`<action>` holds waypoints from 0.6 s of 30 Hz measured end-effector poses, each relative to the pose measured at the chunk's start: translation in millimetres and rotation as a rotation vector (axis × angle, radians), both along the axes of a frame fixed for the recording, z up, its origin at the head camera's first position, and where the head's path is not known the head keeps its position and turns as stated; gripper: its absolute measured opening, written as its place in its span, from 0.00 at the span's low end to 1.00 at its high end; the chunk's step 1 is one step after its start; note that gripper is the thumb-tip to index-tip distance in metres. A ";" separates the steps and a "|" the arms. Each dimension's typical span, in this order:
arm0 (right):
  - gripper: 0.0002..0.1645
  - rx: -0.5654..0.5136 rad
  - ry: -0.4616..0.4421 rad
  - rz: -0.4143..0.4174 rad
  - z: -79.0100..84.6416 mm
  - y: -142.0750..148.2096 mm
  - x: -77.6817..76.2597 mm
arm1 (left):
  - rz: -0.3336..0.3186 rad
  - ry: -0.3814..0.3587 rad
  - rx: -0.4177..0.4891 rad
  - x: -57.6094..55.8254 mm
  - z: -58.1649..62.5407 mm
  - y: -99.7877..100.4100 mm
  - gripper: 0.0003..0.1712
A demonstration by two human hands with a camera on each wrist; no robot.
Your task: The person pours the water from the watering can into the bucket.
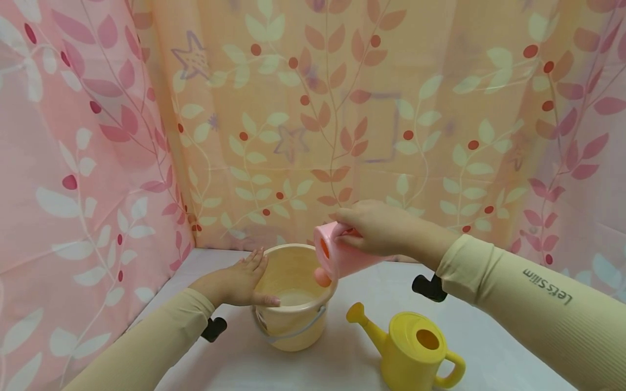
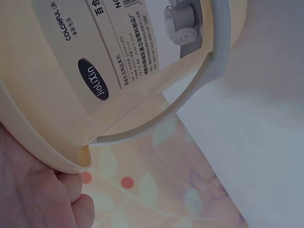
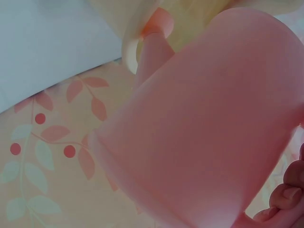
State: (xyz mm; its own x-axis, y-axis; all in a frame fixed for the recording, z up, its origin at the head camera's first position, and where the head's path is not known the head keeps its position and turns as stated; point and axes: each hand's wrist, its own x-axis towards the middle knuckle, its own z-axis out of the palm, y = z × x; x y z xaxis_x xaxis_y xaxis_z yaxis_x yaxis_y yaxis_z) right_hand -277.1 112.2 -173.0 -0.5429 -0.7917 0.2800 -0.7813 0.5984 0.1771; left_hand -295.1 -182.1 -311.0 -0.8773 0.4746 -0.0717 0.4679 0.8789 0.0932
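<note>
A cream bucket (image 1: pixel 293 326) with a grey handle stands upright on the table. My left hand (image 1: pixel 242 279) rests on its left rim, fingers spread and thumb lying along the front edge; part of that hand (image 2: pixel 33 190) shows beneath the rim in the left wrist view. My right hand (image 1: pixel 374 228) grips the handle of a pink watering can (image 3: pixel 199 123). The can is tipped over the bucket's right side, its spout pointing down into the opening. I cannot make out any water flow.
A yellow watering can (image 1: pixel 411 353) stands upright on the white tabletop (image 1: pixel 210 342), right of the bucket, its spout pointing left. Patterned curtains (image 1: pixel 303 136) hang behind and along both sides.
</note>
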 end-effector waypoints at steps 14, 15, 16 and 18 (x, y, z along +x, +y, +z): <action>0.15 0.037 -0.019 -0.052 2.7 -1.7 0.5 | 0.001 -0.001 0.002 -0.7 -0.7 -0.5 0.66; 0.15 0.040 -0.025 -0.061 2.8 -2.1 0.7 | 0.001 0.000 0.002 -0.9 -1.0 -0.6 0.66; 0.16 0.044 -0.032 -0.070 3.0 -2.5 0.9 | 0.002 0.001 0.002 -1.0 -1.1 -0.7 0.66; 0.18 0.053 -0.042 -0.088 3.6 -3.3 1.5 | 0.002 0.001 0.004 -1.2 -1.5 -0.9 0.66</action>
